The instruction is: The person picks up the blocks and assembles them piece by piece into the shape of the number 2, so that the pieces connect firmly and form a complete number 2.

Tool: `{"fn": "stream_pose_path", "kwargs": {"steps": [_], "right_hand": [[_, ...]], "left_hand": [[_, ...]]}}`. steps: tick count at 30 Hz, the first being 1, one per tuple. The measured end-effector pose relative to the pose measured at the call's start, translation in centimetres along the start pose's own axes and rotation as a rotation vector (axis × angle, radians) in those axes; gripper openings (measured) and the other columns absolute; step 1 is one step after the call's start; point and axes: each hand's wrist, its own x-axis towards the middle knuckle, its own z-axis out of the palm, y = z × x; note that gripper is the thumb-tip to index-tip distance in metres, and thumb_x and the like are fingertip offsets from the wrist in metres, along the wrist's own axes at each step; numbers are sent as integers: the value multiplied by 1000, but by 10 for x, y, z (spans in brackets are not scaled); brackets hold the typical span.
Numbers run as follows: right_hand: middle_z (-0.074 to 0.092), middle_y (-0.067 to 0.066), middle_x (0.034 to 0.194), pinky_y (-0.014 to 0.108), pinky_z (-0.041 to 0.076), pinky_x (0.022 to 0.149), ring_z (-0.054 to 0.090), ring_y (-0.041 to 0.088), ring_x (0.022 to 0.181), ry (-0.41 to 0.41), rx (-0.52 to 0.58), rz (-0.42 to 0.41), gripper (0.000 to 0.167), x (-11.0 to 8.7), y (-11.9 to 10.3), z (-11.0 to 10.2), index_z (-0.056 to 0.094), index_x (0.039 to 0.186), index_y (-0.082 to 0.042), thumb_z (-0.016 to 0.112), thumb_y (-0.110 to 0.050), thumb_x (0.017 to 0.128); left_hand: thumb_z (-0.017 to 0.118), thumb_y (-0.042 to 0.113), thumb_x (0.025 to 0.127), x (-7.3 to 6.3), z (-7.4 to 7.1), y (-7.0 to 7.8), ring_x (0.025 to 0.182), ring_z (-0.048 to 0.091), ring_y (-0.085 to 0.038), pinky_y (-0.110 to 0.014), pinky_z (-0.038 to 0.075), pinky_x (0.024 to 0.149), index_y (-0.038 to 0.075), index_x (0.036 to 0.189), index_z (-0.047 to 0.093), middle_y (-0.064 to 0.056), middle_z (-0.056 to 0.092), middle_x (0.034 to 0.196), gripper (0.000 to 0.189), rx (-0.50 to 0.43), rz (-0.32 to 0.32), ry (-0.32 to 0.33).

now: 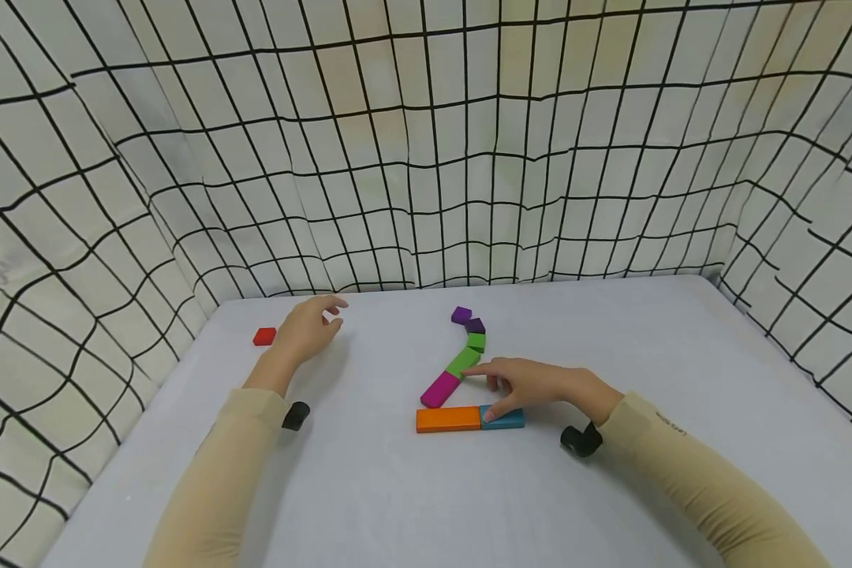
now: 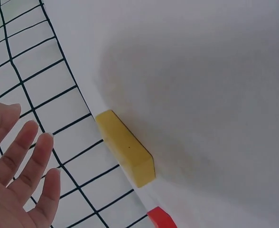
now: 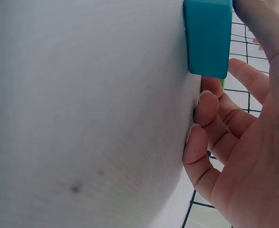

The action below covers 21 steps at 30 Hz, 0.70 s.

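My left hand point(image 1: 307, 327) hovers above the table's far left, fingers loosely bent and holding nothing. A red block point(image 1: 264, 337) lies just left of it. In the left wrist view a yellow block point(image 2: 129, 149) lies near the table edge, apart from the fingers. My right hand point(image 1: 536, 380) rests at the centre. Its index finger reaches the longer green block point(image 1: 463, 361), and its thumb touches the blue block point(image 1: 507, 419). The other fingers bend down to the table. The blue block's end meets an orange block point(image 1: 447, 420). A magenta block point(image 1: 439, 390) adjoins the green one.
Beyond the longer green block, a short green block point(image 1: 476, 342), a dark purple block point(image 1: 475, 326) and a purple block point(image 1: 461, 315) continue the curved row. White walls with black netting point(image 1: 412, 166) enclose the table point(image 1: 369, 489) at the back and sides.
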Motion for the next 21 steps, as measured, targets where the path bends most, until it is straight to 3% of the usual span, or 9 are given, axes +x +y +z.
{"fn": "stream_pose_path", "kwargs": {"steps": [9,21], "right_hand": [[54,-2,103,29,46,79,49,16,94,2,3,-14,78,1,-1,0,44,156,-14,81,-34,90],[54,-1,104,29,46,78,49,16,93,0,20,-7,78,-1,-4,-1,45,156,-14,81,-33,90]], "left_hand": [[56,11,101,-6,-5,-18,114,57,-38,-53,48,91,3,140,58,-22,60,133,40,11,-107,-56],[60,14,98,-14,-7,-39,116,55,-42,-57,47,92,1,139,58,-27,55,136,43,-1,-179,-97]]}}
